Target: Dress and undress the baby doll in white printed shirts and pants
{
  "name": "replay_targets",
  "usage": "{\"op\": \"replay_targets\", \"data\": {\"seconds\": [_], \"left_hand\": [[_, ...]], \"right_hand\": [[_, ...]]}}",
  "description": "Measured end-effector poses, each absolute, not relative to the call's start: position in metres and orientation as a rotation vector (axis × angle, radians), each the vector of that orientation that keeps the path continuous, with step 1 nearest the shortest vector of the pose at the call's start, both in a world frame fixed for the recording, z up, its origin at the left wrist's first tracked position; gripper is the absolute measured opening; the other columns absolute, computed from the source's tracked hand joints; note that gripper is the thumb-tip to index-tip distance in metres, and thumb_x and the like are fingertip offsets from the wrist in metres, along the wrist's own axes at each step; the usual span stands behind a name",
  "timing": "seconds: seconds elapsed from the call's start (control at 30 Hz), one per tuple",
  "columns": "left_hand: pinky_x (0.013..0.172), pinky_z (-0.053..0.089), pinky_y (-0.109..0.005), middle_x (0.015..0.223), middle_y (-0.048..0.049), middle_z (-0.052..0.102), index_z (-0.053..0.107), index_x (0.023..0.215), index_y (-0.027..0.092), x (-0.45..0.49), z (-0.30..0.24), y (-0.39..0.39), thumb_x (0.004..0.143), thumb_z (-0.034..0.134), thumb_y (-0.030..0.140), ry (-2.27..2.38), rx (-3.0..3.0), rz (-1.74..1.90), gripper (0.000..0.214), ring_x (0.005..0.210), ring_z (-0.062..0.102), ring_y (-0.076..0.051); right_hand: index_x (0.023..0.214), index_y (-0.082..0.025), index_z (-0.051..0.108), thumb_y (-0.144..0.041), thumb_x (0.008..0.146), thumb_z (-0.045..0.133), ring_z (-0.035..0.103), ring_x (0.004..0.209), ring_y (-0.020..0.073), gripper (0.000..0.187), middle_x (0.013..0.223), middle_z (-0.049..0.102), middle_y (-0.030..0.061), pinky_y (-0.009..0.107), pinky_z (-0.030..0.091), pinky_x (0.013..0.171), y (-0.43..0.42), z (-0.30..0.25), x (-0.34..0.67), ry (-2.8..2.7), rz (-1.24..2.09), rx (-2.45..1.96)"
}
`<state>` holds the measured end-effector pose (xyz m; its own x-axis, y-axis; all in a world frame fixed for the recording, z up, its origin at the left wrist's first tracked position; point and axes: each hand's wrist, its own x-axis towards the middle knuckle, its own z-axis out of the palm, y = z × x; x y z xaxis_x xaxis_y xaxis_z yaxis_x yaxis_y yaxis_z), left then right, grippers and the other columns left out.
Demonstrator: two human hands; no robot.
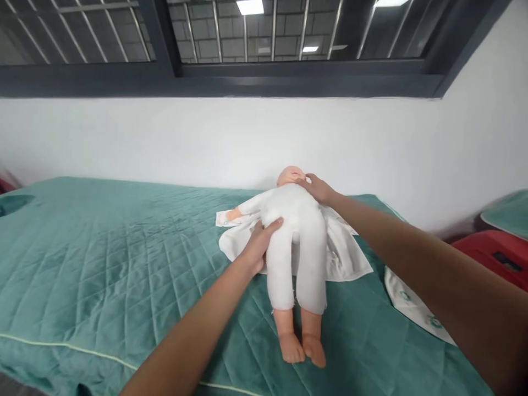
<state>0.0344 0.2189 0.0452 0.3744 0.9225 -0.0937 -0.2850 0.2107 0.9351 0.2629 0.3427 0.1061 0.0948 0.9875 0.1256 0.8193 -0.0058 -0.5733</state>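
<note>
A baby doll [295,231] in a white bodysuit lies on its back on an opened white garment [344,258], head toward the wall, bare feet toward me. My left hand [259,242] presses against the doll's left flank and hip, fingers curled under its side. My right hand [315,187] rests at the doll's neck and shoulder just below the head, fingers closed on it. One doll arm sticks out to the left over a patterned sleeve.
The doll lies on a bed with a quilted teal cover [103,258] set against a white wall. A second white patterned cloth [412,308] lies at the right under my forearm. A red object [495,256] and another teal surface [507,212] stand at the right.
</note>
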Motion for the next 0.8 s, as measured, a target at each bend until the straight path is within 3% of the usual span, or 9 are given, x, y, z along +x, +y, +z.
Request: {"op": "replay_targets", "data": {"seconds": [0.13, 0.23, 0.3, 0.4, 0.47, 0.53, 0.63, 0.73, 0.8], "left_hand": [[0.080, 0.062, -0.042, 0.124, -0.0190, 0.069, 0.053, 0.138, 0.021, 0.051, 0.032, 0.220, 0.076, 0.072, 0.055, 0.828, 0.940, 0.936, 0.073, 0.099, 0.072, -0.034], [0.080, 0.060, -0.040, 0.118, -0.0151, 0.072, 0.058, 0.132, 0.023, 0.043, 0.028, 0.225, 0.080, 0.068, 0.058, 0.855, 1.000, 0.895, 0.063, 0.097, 0.072, -0.030], [0.078, 0.058, -0.040, 0.103, -0.0125, 0.075, 0.066, 0.115, 0.021, 0.031, 0.028, 0.232, 0.085, 0.058, 0.064, 0.969, 1.212, 0.835, 0.053, 0.089, 0.071, -0.028], [0.078, 0.053, -0.040, 0.081, -0.0106, 0.072, 0.068, 0.083, 0.020, 0.013, 0.030, 0.249, 0.096, 0.036, 0.063, 1.334, 1.783, 0.788, 0.055, 0.081, 0.068, -0.028], [0.084, 0.049, -0.041, 0.089, -0.0119, 0.071, 0.068, 0.086, 0.020, 0.008, 0.030, 0.263, 0.101, 0.031, 0.051, 1.608, 2.130, 0.827, 0.050, 0.092, 0.066, -0.030], [0.088, 0.047, -0.043, 0.104, -0.0146, 0.069, 0.068, 0.100, 0.018, 0.010, 0.026, 0.275, 0.101, 0.034, 0.038, 1.805, 2.356, 0.752, 0.039, 0.104, 0.062, -0.032], [0.090, 0.045, -0.045, 0.117, -0.0180, 0.063, 0.065, 0.112, 0.015, 0.018, 0.015, 0.288, 0.098, 0.038, 0.022, 1.933, 2.526, 0.503, 0.032, 0.111, 0.056, -0.034], [0.091, 0.044, -0.045, 0.121, -0.0176, 0.060, 0.065, 0.112, 0.014, 0.022, 0.006, 0.292, 0.097, 0.038, 0.019, 2.000, 2.553, 0.417, 0.031, 0.113, 0.054, -0.033], [0.091, 0.045, -0.044, 0.118, -0.0168, 0.061, 0.066, 0.109, 0.014, 0.020, 0.002, 0.293, 0.097, 0.040, 0.022, 2.044, 2.502, 0.444, 0.029, 0.112, 0.054, -0.033]], "right_hand": [[0.146, -0.011, 0.041, -0.076, 0.091, 0.034, 0.058, 0.126, 0.0347, 0.085, 0.144, 0.055, 0.0235, 0.044, 0.043, 0.104, 0.342, 0.078, 0.277, -1.767, 0.437, -1.911], [0.145, -0.012, 0.042, -0.076, 0.092, 0.031, 0.063, 0.117, 0.0336, 0.084, 0.136, 0.061, 0.0232, 0.043, 0.046, 0.098, 0.347, 0.069, 0.283, -1.815, 0.445, -1.914], [0.144, -0.014, 0.043, -0.077, 0.091, 0.032, 0.066, 0.111, 0.0346, 0.083, 0.126, 0.067, 0.0218, 0.045, 0.047, 0.094, 0.348, 0.073, 0.293, -1.900, 0.409, -1.935], [0.142, -0.018, 0.046, -0.077, 0.090, 0.036, 0.067, 0.099, 0.0361, 0.079, 0.106, 0.073, 0.0165, 0.049, 0.046, 0.091, 0.346, 0.093, 0.303, -2.142, 0.116, -1.982], [0.141, -0.016, 0.046, -0.068, 0.096, 0.034, 0.066, 0.098, 0.0352, 0.070, 0.105, 0.072, 0.0155, 0.050, 0.045, 0.090, 0.342, 0.107, 0.293, -2.171, -0.098, -1.907], [0.139, -0.017, 0.048, -0.054, 0.099, 0.040, 0.062, 0.107, 0.0328, 0.055, 0.118, 0.068, 0.0150, 0.046, 0.045, 0.092, 0.337, 0.114, 0.264, -2.194, -0.162, -1.742], [0.130, -0.016, 0.054, -0.032, 0.096, 0.049, 0.054, 0.121, 0.0306, 0.039, 0.131, 0.062, 0.0137, 0.042, 0.044, 0.097, 0.333, 0.106, 0.199, -2.511, -0.176, -1.420], [0.125, -0.015, 0.056, -0.025, 0.090, 0.056, 0.049, 0.126, 0.0332, 0.036, 0.134, 0.059, 0.0160, 0.047, 0.044, 0.099, 0.341, 0.083, 0.143, -2.741, -0.184, -1.486], [0.120, -0.014, 0.059, -0.023, 0.087, 0.059, 0.053, 0.122, 0.0347, 0.034, 0.129, 0.062, 0.0181, 0.049, 0.045, 0.098, 0.351, 0.070, 0.123, -2.774, -0.133, -1.582]]}}
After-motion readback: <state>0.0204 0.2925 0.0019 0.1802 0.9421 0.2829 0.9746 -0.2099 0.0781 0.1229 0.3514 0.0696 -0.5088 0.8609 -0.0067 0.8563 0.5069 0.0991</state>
